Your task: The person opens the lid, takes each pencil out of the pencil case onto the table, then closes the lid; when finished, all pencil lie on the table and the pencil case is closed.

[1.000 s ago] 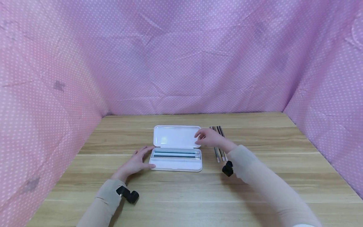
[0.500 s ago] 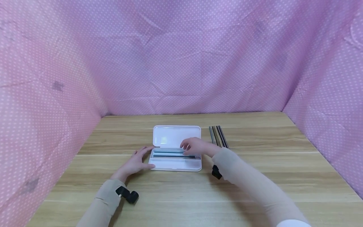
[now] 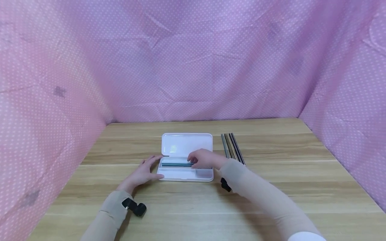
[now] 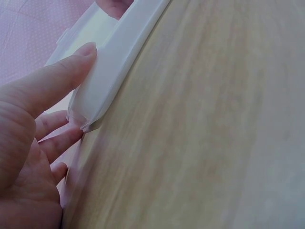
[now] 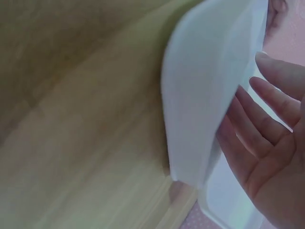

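A white pencil case (image 3: 175,174) lies unfolded on the table, its lid (image 3: 184,142) laid back behind the tray. Several dark and teal pencils (image 3: 175,165) lie lengthwise in the rear part of the tray. My left hand (image 3: 142,174) rests at the case's left end, thumb (image 4: 78,59) along the front rim and the other fingers spread against the end. Over the tray's right half is my right hand (image 3: 205,159), fingertips down at the pencils and covering their right ends. In the right wrist view its fingers (image 5: 259,121) are loosely bent, with no pencil showing between them.
More pencils (image 3: 231,147) lie side by side on the wooden table (image 3: 271,160), right of the case and partly behind my right wrist. A pink dotted cloth (image 3: 193,67) hangs around the back and sides. Small black cameras (image 3: 134,207) are strapped to both wrists.
My right hand has moved left and down from the lid's right edge into the tray, uncovering more of the loose pencils. The left hand stays at the case's left end.
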A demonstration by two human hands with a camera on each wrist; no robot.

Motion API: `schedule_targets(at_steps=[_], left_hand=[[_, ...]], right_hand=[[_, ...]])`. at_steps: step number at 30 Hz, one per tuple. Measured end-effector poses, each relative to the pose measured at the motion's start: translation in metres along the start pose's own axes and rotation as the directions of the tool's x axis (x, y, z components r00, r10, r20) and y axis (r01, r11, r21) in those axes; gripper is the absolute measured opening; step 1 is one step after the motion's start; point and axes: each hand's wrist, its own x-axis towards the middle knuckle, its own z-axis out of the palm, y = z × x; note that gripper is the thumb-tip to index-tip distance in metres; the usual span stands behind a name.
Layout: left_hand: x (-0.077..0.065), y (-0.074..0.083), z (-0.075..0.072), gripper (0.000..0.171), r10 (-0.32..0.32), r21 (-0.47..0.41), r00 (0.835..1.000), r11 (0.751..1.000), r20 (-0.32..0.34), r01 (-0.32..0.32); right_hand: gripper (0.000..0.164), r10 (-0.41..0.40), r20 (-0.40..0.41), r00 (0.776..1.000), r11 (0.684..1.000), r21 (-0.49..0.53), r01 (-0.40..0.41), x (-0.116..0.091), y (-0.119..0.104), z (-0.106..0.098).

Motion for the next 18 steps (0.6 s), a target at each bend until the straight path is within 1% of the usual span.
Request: schedule_targets(at_steps=[4, 9, 18], left_hand=[[-0.0003, -0.0005, -0.0004, 0.084, 0.007, 0.001, 1.0, 1.0, -0.004, -0.007], [-0.0006, -0.001, -0.0007, 0.085, 0.022, -0.004, 1.0, 1.0, -0.003, -0.022], [-0.0005, -0.0015, -0.0001, 0.085, 0.016, -0.009, 1.0, 1.0, -0.001, -0.016]], right_hand=[[0.025, -0.007, -0.001, 1.0, 0.999, -0.046, 0.007, 0.0012, -0.0024, 0.0027], [0.024, -0.025, 0.015, 1.0, 0.998, -0.05, 0.026, 0.0033, -0.0018, 0.0043], [0.017, -0.019, 0.015, 1.0, 1.0, 0.012, 0.019, 0.0055, -0.0001, 0.0049]])
